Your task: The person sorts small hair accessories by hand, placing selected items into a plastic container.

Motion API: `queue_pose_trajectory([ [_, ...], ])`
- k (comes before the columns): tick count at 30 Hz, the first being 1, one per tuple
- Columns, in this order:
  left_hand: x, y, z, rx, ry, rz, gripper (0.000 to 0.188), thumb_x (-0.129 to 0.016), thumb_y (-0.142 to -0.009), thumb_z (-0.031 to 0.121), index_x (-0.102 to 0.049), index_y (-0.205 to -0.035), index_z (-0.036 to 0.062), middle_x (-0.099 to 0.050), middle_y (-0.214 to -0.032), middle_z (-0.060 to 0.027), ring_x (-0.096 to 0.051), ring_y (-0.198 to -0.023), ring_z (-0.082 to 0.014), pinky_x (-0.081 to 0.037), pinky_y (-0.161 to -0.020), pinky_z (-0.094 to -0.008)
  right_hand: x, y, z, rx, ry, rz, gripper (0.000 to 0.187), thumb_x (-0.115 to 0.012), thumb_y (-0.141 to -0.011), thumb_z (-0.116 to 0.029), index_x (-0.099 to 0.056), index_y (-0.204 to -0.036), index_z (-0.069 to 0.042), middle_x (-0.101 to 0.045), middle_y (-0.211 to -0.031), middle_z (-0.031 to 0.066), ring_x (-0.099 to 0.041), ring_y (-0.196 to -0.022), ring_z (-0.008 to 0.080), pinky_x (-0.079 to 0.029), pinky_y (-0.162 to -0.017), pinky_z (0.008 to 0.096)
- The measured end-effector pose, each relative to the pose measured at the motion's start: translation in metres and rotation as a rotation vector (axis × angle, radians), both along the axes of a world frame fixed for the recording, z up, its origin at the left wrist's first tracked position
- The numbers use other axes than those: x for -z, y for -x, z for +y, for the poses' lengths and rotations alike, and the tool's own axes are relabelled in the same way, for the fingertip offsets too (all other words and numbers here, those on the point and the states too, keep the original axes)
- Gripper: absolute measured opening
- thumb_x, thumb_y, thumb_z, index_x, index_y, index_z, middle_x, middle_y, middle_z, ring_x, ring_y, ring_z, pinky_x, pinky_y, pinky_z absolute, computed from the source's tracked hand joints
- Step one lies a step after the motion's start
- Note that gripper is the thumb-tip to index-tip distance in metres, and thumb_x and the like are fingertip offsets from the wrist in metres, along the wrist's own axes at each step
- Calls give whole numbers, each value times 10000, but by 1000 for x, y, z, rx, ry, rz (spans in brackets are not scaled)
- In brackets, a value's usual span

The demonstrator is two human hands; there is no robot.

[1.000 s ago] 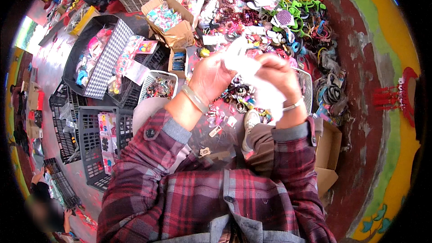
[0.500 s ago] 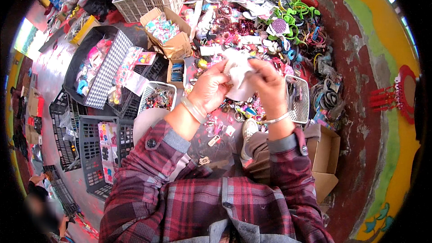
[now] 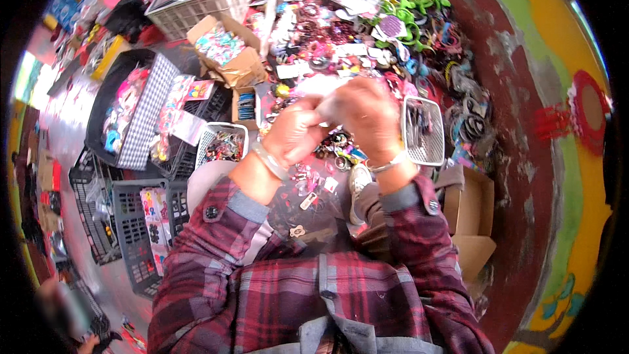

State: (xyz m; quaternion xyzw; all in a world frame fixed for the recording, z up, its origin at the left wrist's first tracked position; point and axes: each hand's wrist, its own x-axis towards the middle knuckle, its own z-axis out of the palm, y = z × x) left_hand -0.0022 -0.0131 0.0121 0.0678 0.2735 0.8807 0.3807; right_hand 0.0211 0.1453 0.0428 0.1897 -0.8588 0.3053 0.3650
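Close together over the pile, my two hands meet at a thin white crumpled piece [image 3: 329, 110], mostly covered by fingers and smeared by motion. It could be paper or plastic; I cannot tell which. My left hand [image 3: 295, 132] is closed on its left side, thumb and fingers pinched together. Curled over it from the right is my right hand [image 3: 368, 118], back of the hand up and fingertips blurred. Below and beyond both hands spreads a heap of small hair accessories and trinkets [image 3: 341, 33], with beaded bands, cards and green headbands [image 3: 413, 10].
White plastic baskets stand on either side, one left [image 3: 223, 147] with small items and one right [image 3: 424, 151]. Further left are cardboard boxes [image 3: 239, 75], a black bin [image 3: 98, 118] and a grey crate [image 3: 134, 242]. An open carton [image 3: 472, 206] sits near my right leg.
The view has shifted slightly. My right hand has moved over the white piece and closer to my left hand, so less of the piece shows.
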Motion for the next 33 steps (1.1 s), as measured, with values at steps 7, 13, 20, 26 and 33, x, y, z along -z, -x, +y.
queue_pose_trajectory([
  [7,-5,-1,7,-17,12,16,500,-413,-779,-93,-365,-1274,-51,-460,-1252,-196,-477,-1148,-300,-402,-974,-364,13,-3,137,313,740,-211,129,-538,-848,-67,-620,-935,-18,-605,-791,-10,-569,-685,85,-454,-616,213],
  [13,3,-1,11,37,44,39,544,-435,-763,-110,-321,-1293,-69,-435,-1274,-204,-420,-1203,-313,-339,-1036,-382,-15,-159,252,534,960,-440,170,-569,-828,-122,-651,-901,8,-593,-710,-36,-535,-592,76,-405,-529,203],
  [20,16,-4,21,85,114,69,502,-413,-783,-104,-325,-1277,-86,-429,-1252,-257,-435,-1180,-347,-371,-1010,-377,15,-339,340,1167,115,-757,240,-569,-810,-267,-652,-844,-44,-638,-798,98,-630,-717,264,-485,-631,344],
  [26,37,4,27,89,153,22,510,-390,-769,-123,-335,-1275,-82,-439,-1259,-230,-432,-1187,-338,-360,-1021,-386,21,-386,351,1040,802,-852,199,-559,-851,-213,-619,-850,-22,-613,-694,31,-621,-569,130,-402,-453,221],
  [33,46,3,35,94,200,-4,551,-393,-753,-135,-326,-1296,-65,-443,-1265,-201,-446,-1178,-319,-382,-998,-365,29,-362,362,1245,910,-544,221,-567,-822,-191,-642,-910,-2,-635,-726,54,-640,-626,144,-443,-455,223],
])
